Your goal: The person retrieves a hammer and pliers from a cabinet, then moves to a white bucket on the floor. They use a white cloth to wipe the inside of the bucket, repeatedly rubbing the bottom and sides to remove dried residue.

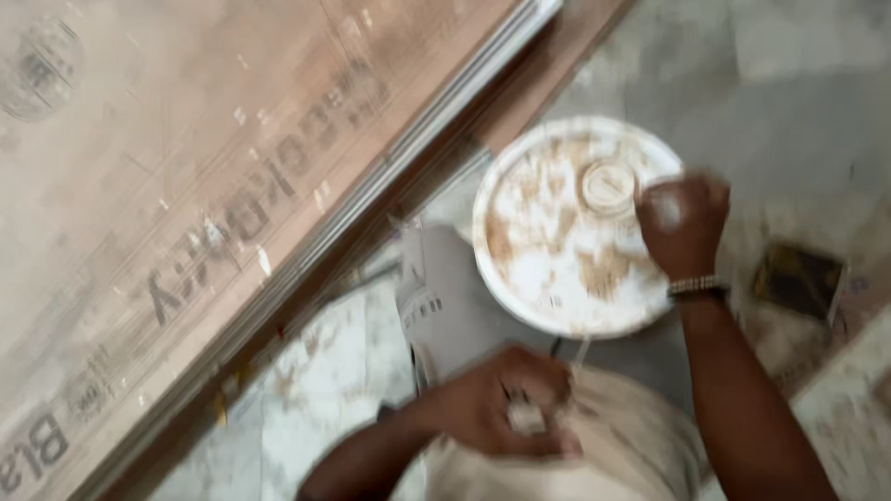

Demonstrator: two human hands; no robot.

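Note:
A round white bucket lid (pixel 557 250), smeared with brown stains and with a small round cap near its far side, lies below me on the floor. My right hand (pixel 682 223) is closed at the lid's right rim, gripping something small and pale that blur hides. My left hand (pixel 501 404) is nearer to me, closed around a small whitish object above a pale cloth or sack (pixel 613 455). A bracelet sits on my right wrist. The whole view is motion-blurred.
A stack of large plywood sheets (pixel 186 204) with printed lettering fills the left side, its layered edge running diagonally. Paper (pixel 455 306) lies on the marble floor beside the lid. A small dark square object (pixel 798 278) rests at the right.

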